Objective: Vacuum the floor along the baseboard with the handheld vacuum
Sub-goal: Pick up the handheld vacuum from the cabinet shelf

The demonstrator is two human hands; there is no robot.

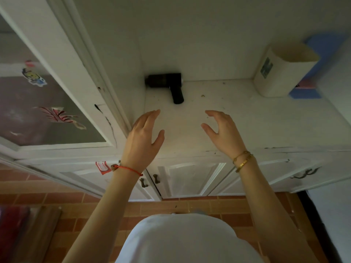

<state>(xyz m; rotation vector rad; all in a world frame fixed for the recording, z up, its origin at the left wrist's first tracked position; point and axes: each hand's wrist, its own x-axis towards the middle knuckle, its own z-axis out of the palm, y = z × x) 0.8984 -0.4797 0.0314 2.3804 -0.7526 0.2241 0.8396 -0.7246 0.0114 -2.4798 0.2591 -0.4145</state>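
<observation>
A black handheld vacuum (167, 84) lies on its side on a white cabinet top (237, 114), in the back left corner against the wall, its handle pointing toward me. My left hand (142, 137) hovers over the counter a short way in front of the vacuum, fingers spread, holding nothing. My right hand (222, 131) is raised to the right of it, fingers curved and apart, also empty. Neither hand touches the vacuum. The floor (180, 207) below is reddish tile.
A cream plastic bin (283, 73) stands at the back right of the counter beside blue items (313, 52). A tall glass-door cabinet with stickers (47, 92) rises on the left. Crumbs dot the counter. Cabinet doors with metal handles (155, 178) face me below.
</observation>
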